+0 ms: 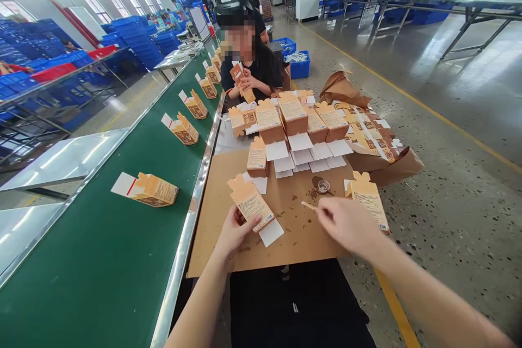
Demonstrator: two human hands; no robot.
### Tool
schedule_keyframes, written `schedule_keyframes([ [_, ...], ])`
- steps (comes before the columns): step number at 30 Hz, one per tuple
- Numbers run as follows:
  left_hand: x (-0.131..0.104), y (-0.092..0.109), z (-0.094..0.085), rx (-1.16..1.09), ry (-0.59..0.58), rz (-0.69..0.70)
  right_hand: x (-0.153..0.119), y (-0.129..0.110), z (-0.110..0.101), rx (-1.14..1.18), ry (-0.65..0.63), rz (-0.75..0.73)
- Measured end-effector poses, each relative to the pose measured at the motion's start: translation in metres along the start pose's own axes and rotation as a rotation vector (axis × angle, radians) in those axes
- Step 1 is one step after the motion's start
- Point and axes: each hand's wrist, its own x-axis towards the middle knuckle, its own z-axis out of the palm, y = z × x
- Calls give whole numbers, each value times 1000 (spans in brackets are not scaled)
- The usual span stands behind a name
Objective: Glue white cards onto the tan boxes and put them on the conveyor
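My left hand (240, 227) grips an orange-and-brown printed carton (253, 202), thumb on its printed face, with a white flap sticking out at the near end. Pinched in my right hand (346, 223) is a thin stick with a white tip (309, 205), pointing left over the cardboard sheet (222, 239). Just beyond it sits a small round dish (323, 187), with dark wet stains around it. Another carton (369, 198) lies at the right edge, partly behind my right hand. A single carton (256, 156) stands beyond the one I hold.
Stacked cartons (293, 114) with white flaps fill the far part of the table. Brown paper (387, 171) wraps flat cartons at right. On my left runs a green conveyor belt (118, 250) with a metal rim, carrying a row of cartons (157, 190). Opposite, a co-worker (269, 68) handles a carton.
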Motion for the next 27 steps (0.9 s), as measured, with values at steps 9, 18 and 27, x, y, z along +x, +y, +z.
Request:
schedule_keyframes([
  [9,-6,3,1,58,16,24,-17,-70,121,309,82,-210],
  [18,-32,-32,0,297,70,206,-45,-17,114,409,213,-127],
  [27,-47,-52,2,561,132,305,-83,-3,128,675,316,-120],
])
